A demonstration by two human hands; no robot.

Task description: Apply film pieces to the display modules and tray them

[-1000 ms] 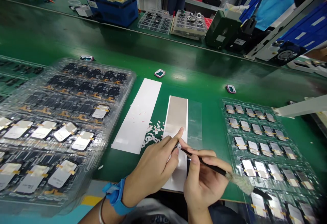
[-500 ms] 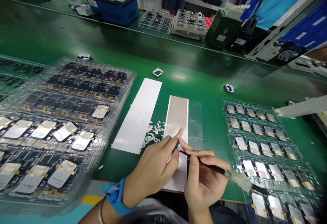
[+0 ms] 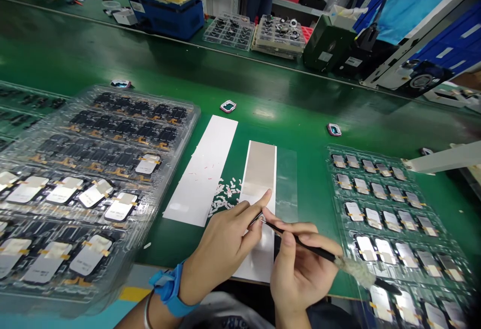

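My left hand (image 3: 229, 244), with a blue strap on its wrist, pinches a small dark part (image 3: 256, 218) between thumb and fingers; most of it is hidden. In my right hand (image 3: 302, 264) are slim black tweezers (image 3: 317, 250), their back end wrapped in pale, fuzzy material. The tweezers' tip meets the dark part at my left fingertips. Below both hands lies a white strip (image 3: 259, 169) with a greyish-beige upper area. A second white strip (image 3: 205, 169) lies to the left, with tiny red-marked bits on it. Many small white slips (image 3: 225, 194) are scattered between the strips.
On the left stands a stack of clear trays (image 3: 193, 113) holding dark modules and silver-backed screens. Another clear tray (image 3: 334, 209) of silver-backed screens lies at right. Small pink-edged frames (image 3: 228, 106) sit farther back. A shelf behind bears a blue box (image 3: 169, 16) and parts trays (image 3: 229, 31).
The tweezers and my right hand have shifted very slightly, with the wrapped end a little lower. My left hand keeps its pinch. The pink-edged frames appear slightly farther left.
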